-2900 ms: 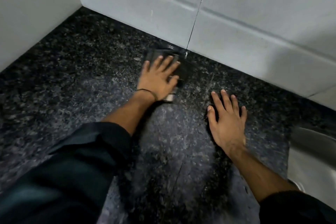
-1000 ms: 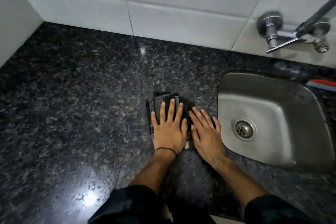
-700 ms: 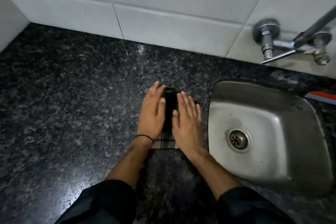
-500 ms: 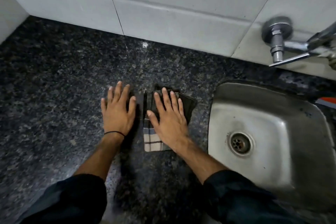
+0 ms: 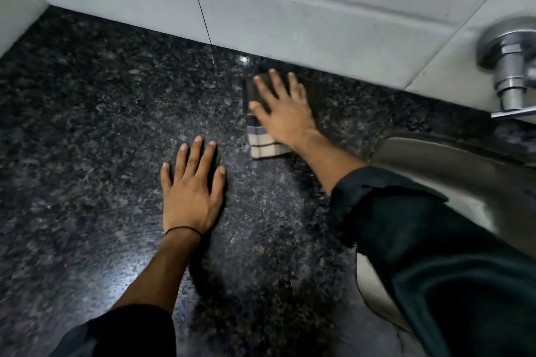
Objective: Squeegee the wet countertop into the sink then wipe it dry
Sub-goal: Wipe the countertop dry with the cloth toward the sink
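Cloth (image 5: 262,136) sits by the back wall under my spread right hand (image 5: 282,113), left hand (image 5: 191,194) flat and spread on the counter (image 5: 87,124), so uneven palm pressure could leave wet streaks.

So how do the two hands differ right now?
The right hand presses on a folded cloth near the tiled wall; the left hand lies on bare granite countertop, nearer the person. The left wrist wears a thin black band; the right shows none. Both lie flat, fingers spread.
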